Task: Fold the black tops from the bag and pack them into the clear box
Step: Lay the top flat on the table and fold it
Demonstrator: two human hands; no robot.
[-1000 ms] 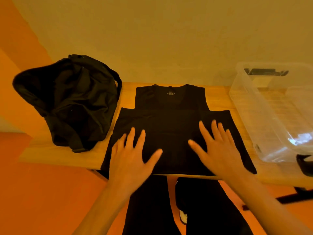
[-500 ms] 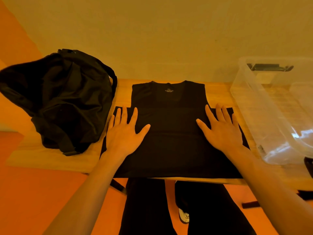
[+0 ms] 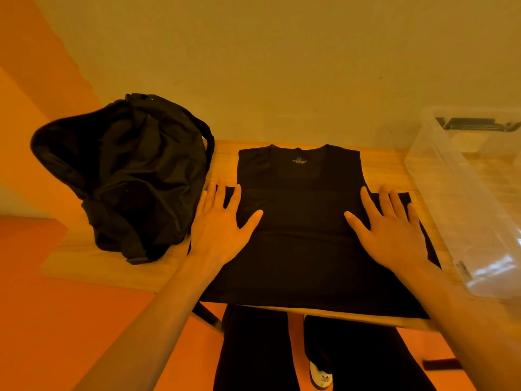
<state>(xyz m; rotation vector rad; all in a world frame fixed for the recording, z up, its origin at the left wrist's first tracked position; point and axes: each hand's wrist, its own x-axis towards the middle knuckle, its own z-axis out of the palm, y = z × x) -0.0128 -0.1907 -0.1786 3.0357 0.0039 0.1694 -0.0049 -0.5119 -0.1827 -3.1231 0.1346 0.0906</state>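
Observation:
A black sleeveless top [image 3: 303, 232] lies flat on the wooden table [image 3: 383, 165], neck at the far side, hem at the near edge. My left hand [image 3: 222, 225] presses flat on its left part, fingers spread and straight, reaching the top's left edge. My right hand [image 3: 390, 224] lies flat on its right part, fingers spread near the right edge. A black bag [image 3: 127, 176] sits slumped at the table's left. The clear box [image 3: 465, 193] stands at the right, tilted toward me, with nothing black seen inside.
A pale wall rises behind the table. Orange floor lies to the left and below. My dark trouser legs and one white shoe [image 3: 320, 375] show under the near table edge. A dark latch [image 3: 473, 124] marks the box's far rim.
Both hands have slid apart and away from me over the top, from its near middle out to the left and right edges. The camera view has shifted.

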